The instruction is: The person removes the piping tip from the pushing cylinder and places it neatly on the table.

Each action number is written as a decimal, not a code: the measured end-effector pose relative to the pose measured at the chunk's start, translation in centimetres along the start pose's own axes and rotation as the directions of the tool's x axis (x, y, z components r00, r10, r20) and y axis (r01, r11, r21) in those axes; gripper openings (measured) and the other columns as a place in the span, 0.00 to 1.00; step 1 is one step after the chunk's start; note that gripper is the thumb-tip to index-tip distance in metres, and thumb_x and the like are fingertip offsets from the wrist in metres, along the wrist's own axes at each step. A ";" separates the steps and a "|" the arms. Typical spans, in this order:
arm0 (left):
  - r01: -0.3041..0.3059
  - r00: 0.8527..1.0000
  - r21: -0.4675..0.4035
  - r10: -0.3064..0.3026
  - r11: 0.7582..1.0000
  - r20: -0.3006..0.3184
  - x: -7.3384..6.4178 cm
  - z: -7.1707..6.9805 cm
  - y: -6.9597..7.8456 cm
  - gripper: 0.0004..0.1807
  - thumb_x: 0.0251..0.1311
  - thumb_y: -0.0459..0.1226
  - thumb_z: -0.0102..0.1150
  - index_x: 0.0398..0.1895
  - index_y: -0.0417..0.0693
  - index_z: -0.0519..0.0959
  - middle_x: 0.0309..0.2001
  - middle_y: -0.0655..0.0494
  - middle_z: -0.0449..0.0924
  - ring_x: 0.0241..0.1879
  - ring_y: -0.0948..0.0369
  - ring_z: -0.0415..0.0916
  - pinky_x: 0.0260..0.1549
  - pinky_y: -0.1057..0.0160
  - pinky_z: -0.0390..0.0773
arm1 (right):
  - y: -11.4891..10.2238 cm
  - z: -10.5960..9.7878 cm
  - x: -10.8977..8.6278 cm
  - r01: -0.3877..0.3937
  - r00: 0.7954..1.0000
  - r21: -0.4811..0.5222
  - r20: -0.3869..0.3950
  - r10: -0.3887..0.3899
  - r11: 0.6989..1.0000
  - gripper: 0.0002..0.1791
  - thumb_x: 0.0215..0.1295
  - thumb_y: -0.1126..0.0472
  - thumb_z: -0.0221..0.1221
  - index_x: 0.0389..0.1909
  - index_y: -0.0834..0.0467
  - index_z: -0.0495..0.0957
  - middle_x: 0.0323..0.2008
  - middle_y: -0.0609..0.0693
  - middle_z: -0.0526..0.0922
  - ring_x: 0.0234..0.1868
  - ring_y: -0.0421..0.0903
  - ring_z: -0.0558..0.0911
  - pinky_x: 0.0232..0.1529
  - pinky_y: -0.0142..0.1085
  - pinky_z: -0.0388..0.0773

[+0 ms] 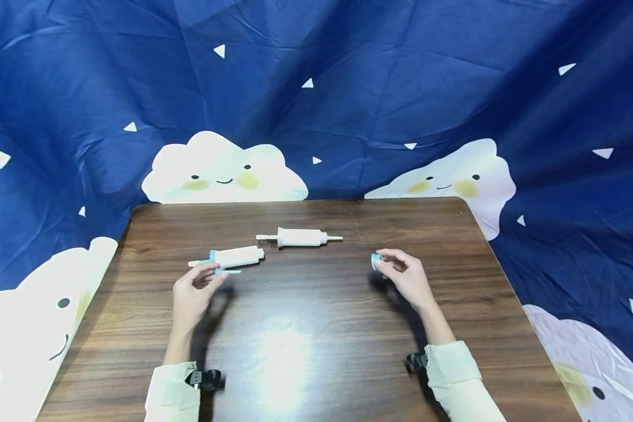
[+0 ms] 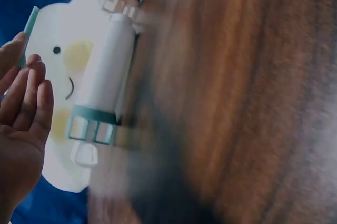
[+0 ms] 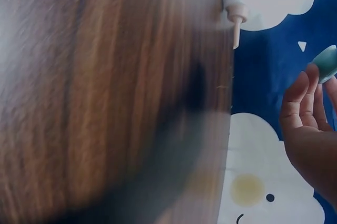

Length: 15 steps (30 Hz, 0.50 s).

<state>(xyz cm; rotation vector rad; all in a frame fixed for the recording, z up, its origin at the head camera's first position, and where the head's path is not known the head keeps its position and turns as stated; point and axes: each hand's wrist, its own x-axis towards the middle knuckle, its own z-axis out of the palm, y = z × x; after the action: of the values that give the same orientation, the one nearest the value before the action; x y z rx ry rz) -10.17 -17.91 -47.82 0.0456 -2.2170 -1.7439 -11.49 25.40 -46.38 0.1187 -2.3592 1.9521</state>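
My left hand (image 1: 191, 295) pinches a thin teal pointed piece (image 1: 228, 271) between thumb and fingertips, just in front of a white toy syringe with a teal collar (image 1: 237, 257). That syringe lies on the table, its plunger end to the left; the left wrist view shows its teal collar (image 2: 95, 125) and handle. Farther back lies a second toy syringe (image 1: 302, 237), white with a narrow tip pointing right. Over on the right, my right hand (image 1: 410, 280) pinches a small round teal cap (image 1: 375, 261) above the table. The right wrist view shows this cap (image 3: 327, 66) at the fingertips.
A dark wood-grain table (image 1: 327, 328) with rounded back corners carries everything, and a bright glare spot lies on its front middle. Behind and beside it hangs a blue cloth (image 1: 337, 105) printed with white clouds and triangles. Each sleeve cuff has a black wrist camera strapped on.
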 end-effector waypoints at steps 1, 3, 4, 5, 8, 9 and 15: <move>0.011 1.000 -0.005 -0.011 1.000 -0.002 0.0 -0.1 -0.6 0.13 0.56 0.22 0.71 0.44 0.25 0.83 0.41 0.30 0.84 0.35 0.70 0.82 0.39 0.75 0.80 | 0.1 -0.1 0.0 -0.014 1.000 -0.003 0.000 0.014 1.000 0.17 0.65 0.74 0.63 0.52 0.79 0.76 0.37 0.62 0.83 0.29 0.36 0.81 0.32 0.32 0.82; 0.037 0.999 -0.010 -0.037 0.999 -0.005 0.0 -0.4 -1.9 0.13 0.57 0.25 0.71 0.44 0.28 0.84 0.41 0.34 0.86 0.36 0.71 0.83 0.39 0.75 0.80 | 0.8 -0.4 0.1 -0.046 0.999 -0.008 -0.008 0.046 0.999 0.18 0.66 0.72 0.64 0.53 0.77 0.77 0.38 0.62 0.82 0.29 0.38 0.81 0.32 0.33 0.82; 0.049 0.999 -0.010 -0.049 0.999 -0.007 0.1 -0.6 -2.5 0.13 0.57 0.26 0.72 0.44 0.29 0.84 0.41 0.37 0.86 0.36 0.71 0.83 0.39 0.75 0.80 | 1.3 -0.6 0.1 -0.062 0.998 -0.012 -0.013 0.062 0.998 0.18 0.66 0.71 0.65 0.53 0.76 0.77 0.38 0.62 0.82 0.30 0.38 0.82 0.31 0.33 0.82; 0.061 0.998 -0.012 -0.061 0.998 -0.008 0.1 -0.8 -3.1 0.13 0.58 0.27 0.72 0.45 0.30 0.85 0.41 0.40 0.87 0.36 0.71 0.83 0.39 0.75 0.80 | 1.8 -0.8 0.2 -0.078 0.997 -0.018 -0.015 0.078 0.997 0.18 0.66 0.70 0.65 0.54 0.75 0.77 0.39 0.61 0.82 0.30 0.39 0.82 0.31 0.33 0.82; 0.075 0.997 0.029 -0.074 0.997 -0.031 0.0 -1.3 -4.1 0.13 0.57 0.30 0.73 0.45 0.33 0.86 0.38 0.47 0.88 0.35 0.70 0.83 0.36 0.75 0.80 | 3.3 -1.2 0.4 -0.130 0.991 -0.032 -0.024 0.130 0.991 0.19 0.67 0.66 0.66 0.55 0.72 0.78 0.39 0.60 0.82 0.31 0.39 0.83 0.30 0.35 0.82; 0.075 0.996 0.039 -0.073 0.996 -0.041 0.0 -1.5 -4.4 0.13 0.57 0.30 0.73 0.44 0.32 0.86 0.37 0.48 0.88 0.35 0.70 0.83 0.35 0.76 0.79 | 3.7 -1.3 0.4 -0.144 0.989 -0.039 -0.024 0.143 0.989 0.20 0.67 0.65 0.67 0.55 0.72 0.78 0.39 0.59 0.82 0.31 0.38 0.83 0.30 0.36 0.82; 0.132 0.990 0.072 -0.128 0.989 -0.065 -0.4 -2.2 -4.8 0.15 0.57 0.28 0.73 0.46 0.29 0.85 0.34 0.46 0.87 0.32 0.70 0.82 0.32 0.77 0.78 | 5.3 -1.8 0.3 -0.214 0.976 -0.066 -0.039 0.212 0.974 0.19 0.66 0.63 0.68 0.53 0.70 0.79 0.38 0.55 0.83 0.31 0.40 0.84 0.29 0.36 0.82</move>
<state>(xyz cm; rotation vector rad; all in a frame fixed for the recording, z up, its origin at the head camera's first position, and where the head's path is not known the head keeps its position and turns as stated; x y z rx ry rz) -10.00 -21.15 -51.98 0.2627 -2.2820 -1.6981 -12.31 28.18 -51.16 -0.1769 -2.5085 1.9370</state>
